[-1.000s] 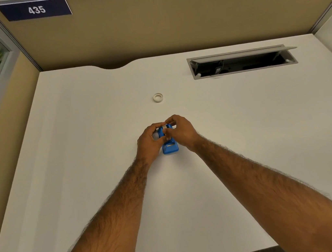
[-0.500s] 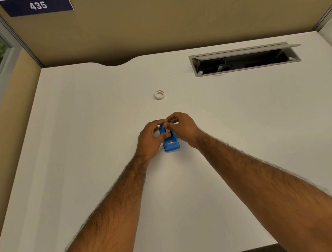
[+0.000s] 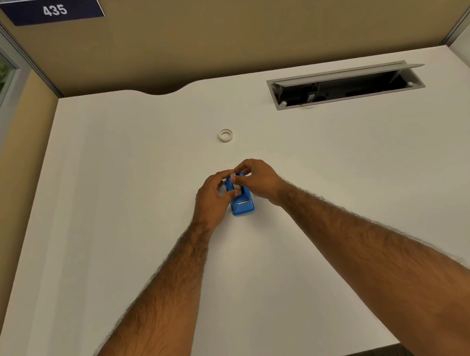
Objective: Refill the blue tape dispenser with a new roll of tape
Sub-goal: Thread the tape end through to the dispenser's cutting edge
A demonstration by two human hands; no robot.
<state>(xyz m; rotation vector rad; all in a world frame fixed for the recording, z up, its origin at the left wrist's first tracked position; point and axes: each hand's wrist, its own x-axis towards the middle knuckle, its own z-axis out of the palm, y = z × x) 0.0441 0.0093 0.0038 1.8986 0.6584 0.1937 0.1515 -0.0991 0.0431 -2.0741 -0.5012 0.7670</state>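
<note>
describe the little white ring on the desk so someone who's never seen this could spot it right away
On the white desk, look toward the back, left of the open cable hatch and just beyond the hands working on the blue tape dispenser. The small white ring lies flat there, alone and untouched. It is the only loose round thing on the desk.

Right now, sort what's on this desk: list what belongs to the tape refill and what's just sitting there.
Part of the job:
- blue dispenser, on the desk
- left hand and right hand, both at the dispenser
- small white ring, lying apart; maybe a tape roll or core

Just there:
- open cable hatch
- sign 435
</note>
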